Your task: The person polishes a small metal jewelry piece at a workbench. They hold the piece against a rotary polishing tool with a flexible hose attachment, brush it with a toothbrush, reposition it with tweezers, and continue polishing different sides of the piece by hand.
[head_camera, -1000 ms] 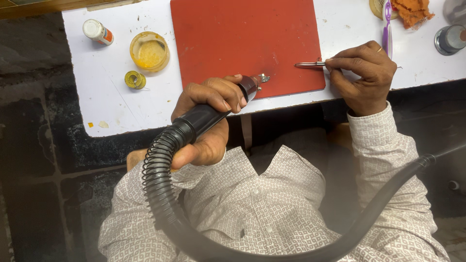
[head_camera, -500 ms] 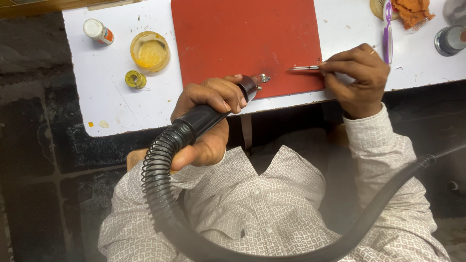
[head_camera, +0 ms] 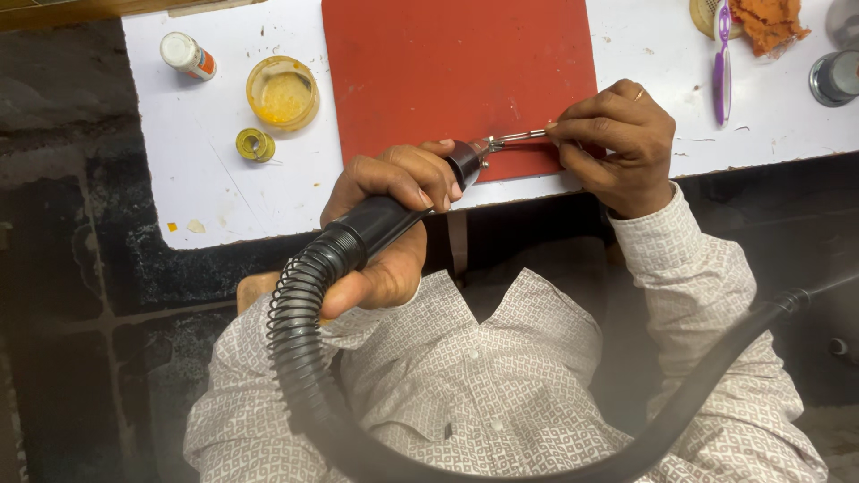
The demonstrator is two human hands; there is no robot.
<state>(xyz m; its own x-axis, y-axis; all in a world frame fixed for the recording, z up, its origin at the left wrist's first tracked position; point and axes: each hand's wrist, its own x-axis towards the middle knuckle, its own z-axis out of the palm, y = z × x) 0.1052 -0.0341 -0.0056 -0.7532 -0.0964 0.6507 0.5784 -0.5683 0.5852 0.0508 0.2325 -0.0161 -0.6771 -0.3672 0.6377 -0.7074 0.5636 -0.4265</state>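
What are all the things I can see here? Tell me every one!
rotary tool handpiece: 1, black, in the left hand, tip at the metal piece
hose: 1, black, ribbed, looping from the handpiece across the lap
thin metal piece: 1, silver, pinched by the right hand over the mat
mat: 1, red, middle of the table
table: 1, white, stained
shallow dish: 1, yellow, left of the mat
small bottle: 1, white with orange, lying far left
little spool: 1, yellowish, below the dish
brush: 1, purple, right of the mat
cloth: 1, orange, top right
metal cup: 1, grey, far right
shirt: 1, white patterned
left hand: 1
right hand: 1
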